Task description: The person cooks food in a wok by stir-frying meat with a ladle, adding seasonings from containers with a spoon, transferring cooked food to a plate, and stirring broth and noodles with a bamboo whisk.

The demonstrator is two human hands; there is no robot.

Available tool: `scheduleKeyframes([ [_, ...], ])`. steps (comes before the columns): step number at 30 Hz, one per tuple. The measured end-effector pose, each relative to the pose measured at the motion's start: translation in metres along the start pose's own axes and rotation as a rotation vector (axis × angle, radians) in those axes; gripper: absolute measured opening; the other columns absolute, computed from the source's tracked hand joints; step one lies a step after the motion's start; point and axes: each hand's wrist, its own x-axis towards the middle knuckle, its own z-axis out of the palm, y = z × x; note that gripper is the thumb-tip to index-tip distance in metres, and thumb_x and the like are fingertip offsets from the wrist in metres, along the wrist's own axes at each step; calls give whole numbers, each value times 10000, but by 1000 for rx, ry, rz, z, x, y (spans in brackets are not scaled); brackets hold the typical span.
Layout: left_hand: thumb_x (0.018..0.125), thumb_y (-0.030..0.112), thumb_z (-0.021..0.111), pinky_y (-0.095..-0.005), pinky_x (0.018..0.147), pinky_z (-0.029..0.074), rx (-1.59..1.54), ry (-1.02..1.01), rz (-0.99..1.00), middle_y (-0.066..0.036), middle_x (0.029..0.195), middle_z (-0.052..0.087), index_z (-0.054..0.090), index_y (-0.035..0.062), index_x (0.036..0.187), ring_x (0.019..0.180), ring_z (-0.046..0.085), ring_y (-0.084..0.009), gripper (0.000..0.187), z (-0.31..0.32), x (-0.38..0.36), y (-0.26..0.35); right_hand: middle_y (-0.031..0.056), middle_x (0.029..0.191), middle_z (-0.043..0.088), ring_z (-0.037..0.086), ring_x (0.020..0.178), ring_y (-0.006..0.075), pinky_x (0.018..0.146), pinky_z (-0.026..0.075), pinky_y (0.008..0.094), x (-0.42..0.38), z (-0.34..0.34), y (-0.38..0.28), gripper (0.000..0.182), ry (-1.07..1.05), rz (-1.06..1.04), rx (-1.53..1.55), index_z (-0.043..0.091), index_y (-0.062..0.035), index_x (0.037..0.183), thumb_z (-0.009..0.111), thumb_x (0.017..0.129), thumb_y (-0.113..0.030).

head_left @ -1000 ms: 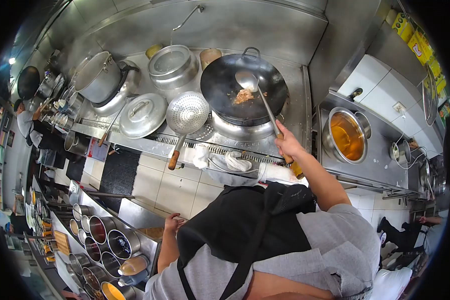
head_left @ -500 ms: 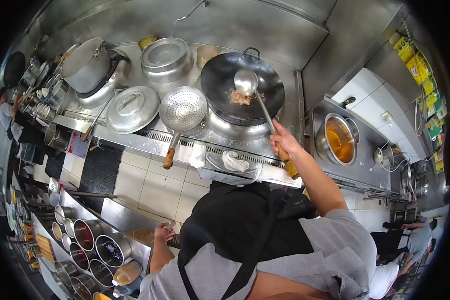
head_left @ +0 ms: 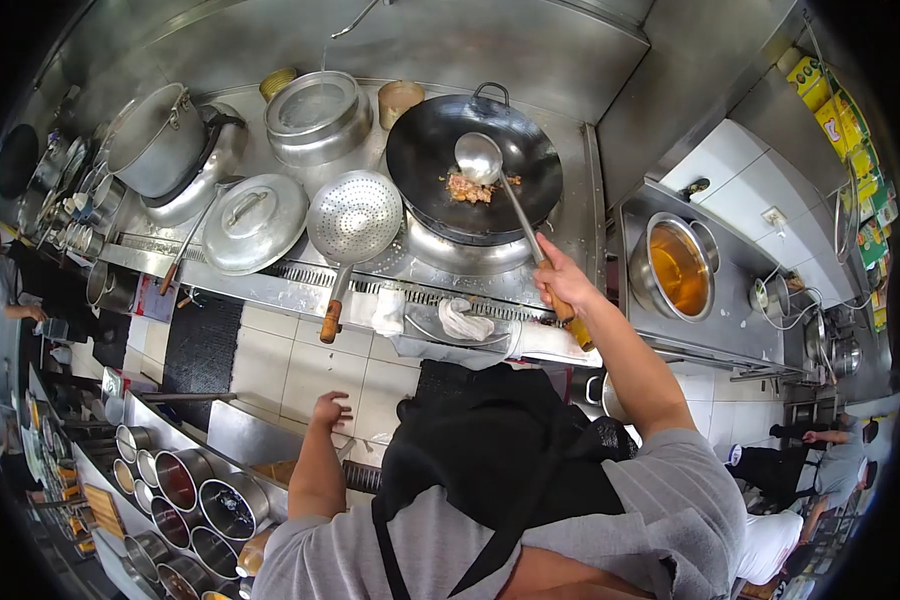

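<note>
Slanting forward-left from right hand (head_left: 564, 279) into wok (head_left: 422, 145): ladle (head_left: 519, 212)

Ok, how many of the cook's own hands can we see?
2. The right hand grips the big spoon by its handle, near the wok. The left hand is lower down, seemingly empty. Neither is fully hidden.

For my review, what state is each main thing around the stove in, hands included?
Food: small pieces, clustered
Wok: uncovered, holding food
Ladle: head inside wok
Right hand: closed around ladle
Left hand: open, apparently empty
Strainer: set down, empty
Lid: set down, handle up
Steel bowl: uncovered, holding amber liquid
</note>
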Motion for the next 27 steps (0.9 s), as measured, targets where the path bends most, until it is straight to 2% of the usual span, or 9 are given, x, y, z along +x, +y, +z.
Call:
scheduleKeyframes([
  [2,846,-85,406,-322,590,504,-131,61,152,-170,1079,680,542,170,1262,782,706,-251,506,6,-17,20,32,695,475,448,479,121,430,399,281,-6,-3,-4,811,0,-24,-10,116,-279,1546,514,890,-16],
  [6,885,-29,502,-306,614,508,-221,79,181,-160,1065,686,550,161,1253,795,701,-238,417,18,-45,21,36,686,475,451,478,133,429,400,282,5,-26,-7,840,-142,99,212,117,-289,1546,527,877,9],
  [9,858,-92,382,-315,526,492,-184,79,119,-166,1026,681,573,167,1233,714,695,-247,494,31,-32,-28,41,678,476,454,479,140,441,412,297,13,-34,-3,827,-95,-33,-21,113,-294,1547,521,888,-7],
  [11,845,-116,338,-333,516,510,-136,120,17,-142,970,680,576,160,1230,722,698,-247,530,42,-28,-65,41,677,480,459,480,139,443,415,299,5,-38,-8,829,-80,-44,25,111,-293,1548,520,885,-8],
  [17,839,-99,326,-312,445,475,-345,174,-149,-112,885,670,578,142,1214,585,643,-195,512,90,-68,-113,33,673,484,465,480,128,433,413,286,19,-79,3,816,-64,-8,39,103,-312,1545,511,898,-26],
  [18,802,-103,317,-293,410,430,-299,150,-58,-128,873,680,575,143,1218,515,585,-167,549,88,-40,-150,26,666,478,458,475,117,423,407,276,23,-82,0,801,-59,13,65,102,-334,1541,503,915,-38],
  [21,803,-109,336,-278,378,376,-364,142,-35,-140,866,687,576,142,1213,497,559,-153,538,98,-73,-126,27,670,486,459,473,115,422,409,272,21,-80,-4,795,-58,-47,12,108,-335,1540,513,918,-51],
  [25,837,-94,364,-279,405,386,-311,281,-43,-138,911,692,577,149,1212,525,587,-158,495,114,-108,-93,22,672,486,457,468,111,418,405,270,33,-84,-4,796,-142,-14,85,109,-336,1540,514,918,-48],
  [27,867,-65,387,-285,447,416,-295,221,35,-133,962,694,577,160,1215,588,639,-173,456,110,-111,-93,25,677,487,455,470,113,420,404,273,41,-83,-6,796,-145,-5,-7,107,-339,1540,510,921,-44],
])
